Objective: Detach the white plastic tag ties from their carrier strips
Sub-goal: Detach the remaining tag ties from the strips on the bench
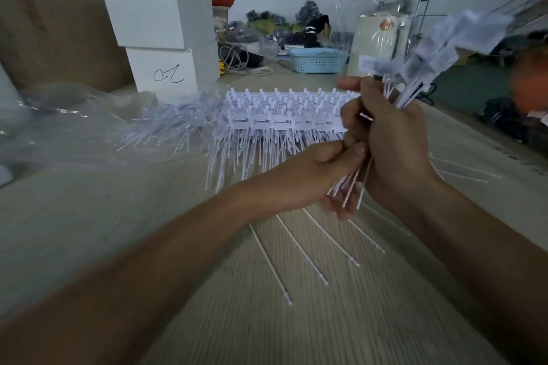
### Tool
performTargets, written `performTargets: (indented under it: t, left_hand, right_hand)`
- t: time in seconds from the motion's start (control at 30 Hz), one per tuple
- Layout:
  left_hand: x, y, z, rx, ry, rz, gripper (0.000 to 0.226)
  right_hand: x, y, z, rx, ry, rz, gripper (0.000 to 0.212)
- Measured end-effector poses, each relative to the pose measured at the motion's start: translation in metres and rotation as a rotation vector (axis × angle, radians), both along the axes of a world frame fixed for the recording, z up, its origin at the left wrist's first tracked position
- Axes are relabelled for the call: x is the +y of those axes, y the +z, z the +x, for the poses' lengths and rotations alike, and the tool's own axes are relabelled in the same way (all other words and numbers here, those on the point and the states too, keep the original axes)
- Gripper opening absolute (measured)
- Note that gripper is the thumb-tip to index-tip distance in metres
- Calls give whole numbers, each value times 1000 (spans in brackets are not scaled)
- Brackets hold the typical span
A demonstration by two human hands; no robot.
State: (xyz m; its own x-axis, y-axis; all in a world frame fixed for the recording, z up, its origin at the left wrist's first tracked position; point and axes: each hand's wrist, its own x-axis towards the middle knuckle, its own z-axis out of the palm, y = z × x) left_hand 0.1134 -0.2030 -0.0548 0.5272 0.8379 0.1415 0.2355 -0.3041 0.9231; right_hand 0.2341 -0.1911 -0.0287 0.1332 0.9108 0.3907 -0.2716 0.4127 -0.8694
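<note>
Right hand [391, 142] is gripping a bundle of white plastic tag ties [421, 80], long axis running 1 to 7 o'clock, tag heads up. Left hand [320, 178] is pinching the lower tails.

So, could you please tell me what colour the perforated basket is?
The basket is light blue, per the head view.

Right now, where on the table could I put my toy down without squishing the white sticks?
The pale wooden table is bare left of the forearms, below the crinkly clear plastic sheet. It is crowded ahead, around the heap of white plastic tag ties, and under both hands, where loose white ties lie scattered.
</note>
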Motion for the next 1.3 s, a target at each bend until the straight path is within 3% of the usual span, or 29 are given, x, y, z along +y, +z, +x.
performTargets:
  t: [0.17,0.37,0.47,0.57,0.63,0.7,0.83,1.03,1.2,1.3]
  left_hand:
    - [-4,1,3,25,31,48,43]
    - [2,4,3,-67,95,141,18]
    - [11,15,-1,-171,137,84,25]
    - [21,30,-17,-229,149,84,16]
    - [25,40,-32,-261,153,48,23]
    - [28,45,-46,-303,202,45,33]
    - [24,42,-72,-363,335,90,29]
    - [10,24,-114,-683,330,-95,22]
    - [5,25,-134,-600,417,-118,21]
    - [1,23,-142,-616,376,-149,24]
  right_hand:
    - [4,0,2,-93,44,-53,40]
    - [6,6,2,-220,45,-155,45]
    - [11,26,-7,-298,117,-216,43]
    - [21,49,-25,-492,121,-189,39]
    - [29,57,-41,-597,149,-161,38]
    - [36,60,-55,-675,222,-148,36]
    - [45,57,-90,-757,365,-137,37]
    - [55,46,-135,-856,494,-93,41]
    - [58,41,-156,-982,565,-15,38]
    - [61,38,-163,-1006,586,-82,42]
